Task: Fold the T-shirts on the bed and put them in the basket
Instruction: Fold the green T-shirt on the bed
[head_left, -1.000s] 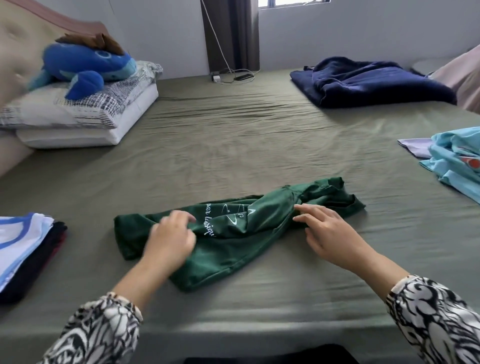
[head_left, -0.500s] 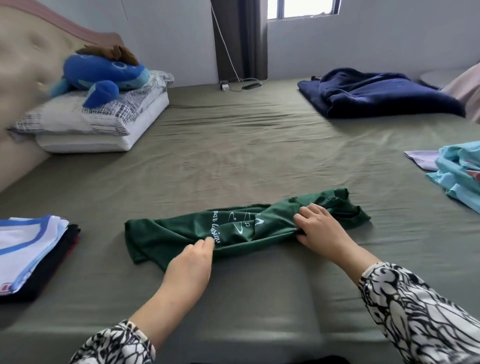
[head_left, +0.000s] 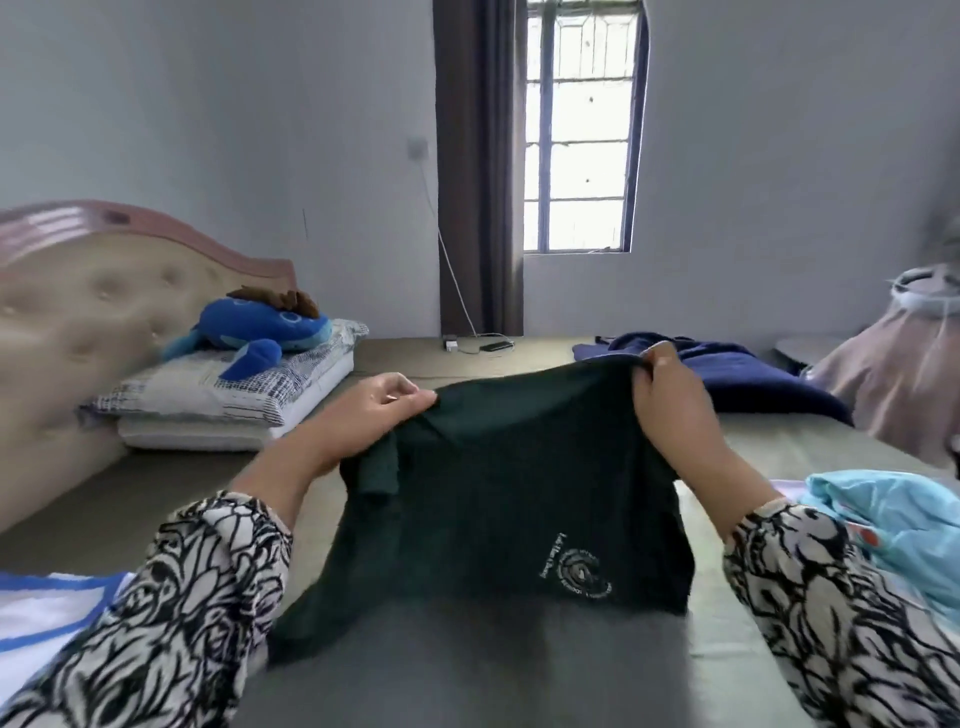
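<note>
Dark green cotton T-shirt (head_left: 498, 499) held up above the olive-sheeted bed (head_left: 753, 649), hanging between both hands. Left hand (head_left: 384, 410) and right hand (head_left: 670, 400) each pinch its top edge; long axis vertical, printed white emblem at the lower right, low edge toward the bed.

A home bedroom: padded headboard (head_left: 88, 312), pillows (head_left: 218, 400), plush toy (head_left: 260, 330), perhaps laundry on the bed (head_left: 156, 483).
</note>
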